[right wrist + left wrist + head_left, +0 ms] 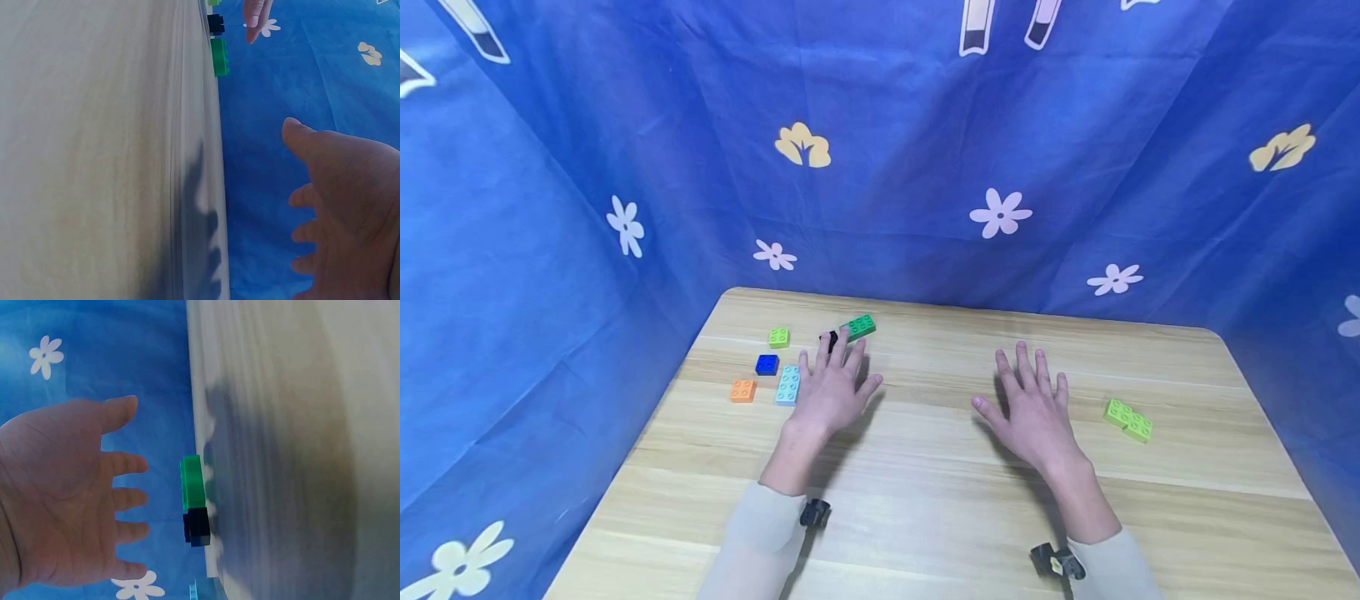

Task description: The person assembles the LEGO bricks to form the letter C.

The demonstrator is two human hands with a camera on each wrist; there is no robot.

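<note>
Left hand (829,393): fingers spread, holding nothing, above the counter (925,467).
Right hand (1032,406): fingers spread too, grip empty.
Bricks: dark green brick (858,326) and black brick (830,339) just past the left fingertips; light blue brick (787,385) just left of that hand; lime brick (1127,419) lies right of the right hand.
Progress: every brick lies loose, none joined or lifted; seemingly all work remains.
</note>
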